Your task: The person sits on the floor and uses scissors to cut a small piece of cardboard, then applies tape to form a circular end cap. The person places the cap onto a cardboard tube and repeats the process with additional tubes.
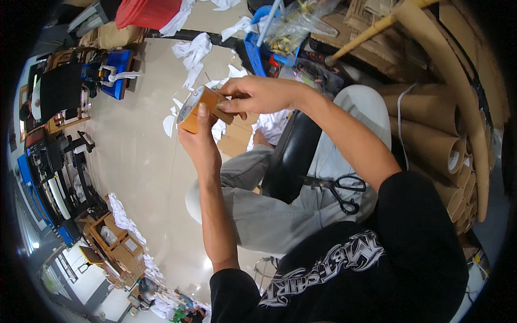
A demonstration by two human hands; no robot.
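A wide roll of orange-brown packing tape (198, 117) is held up above my lap. My left hand (200, 145) is closed round its near side, with the thumb pressed up along the tape. Across the roll's right side, my right hand (253, 97) has its fingers bent in a pinch on a short brown flap (222, 114), which looks like the loose end of the tape. The fingers partly hide where the flap joins the roll. A pair of black-handled scissors (342, 189) lies on my lap, away from both hands.
White scraps (193, 54) litter the floor around a flat piece of cardboard (236, 134). Brown cardboard tubes (431, 129) are stacked at my right. A blue crate (256, 54) stands ahead, near a red container (148, 12). Machines and shelves line the left.
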